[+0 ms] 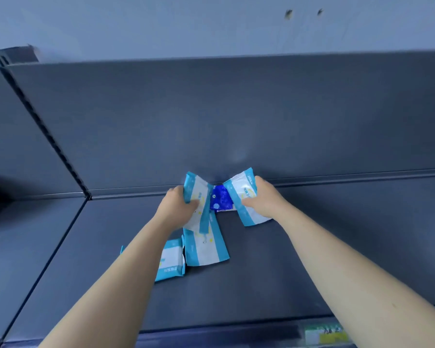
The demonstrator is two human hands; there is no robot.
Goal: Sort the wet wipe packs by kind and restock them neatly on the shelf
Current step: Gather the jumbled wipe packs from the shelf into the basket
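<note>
Head view, centre frame: my left hand [178, 205] grips one light-blue pack [197, 185], my right hand [261, 200] grips a matching pack [240, 189], and a dark-blue pack [220, 198] sits between them at the back of the shelf [312, 247]. A loose pack [205, 247] and its neighbour [171, 261] lie flat just below. They look soft, light and slick, so I'd pinch mid-body, not the floppy sealed ends.

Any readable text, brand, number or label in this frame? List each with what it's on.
No text is legible.
left-hand pack, held by left hand: stripe print blurred.
right-hand pack, held by right hand: stripe print and yellow marks blurred.
dark blue pack: white marks unreadable.
flat pack on the shelf: print blurred.
nearest pack: stripe print too small.
shelf-edge tag: dark characters smeared.
</note>
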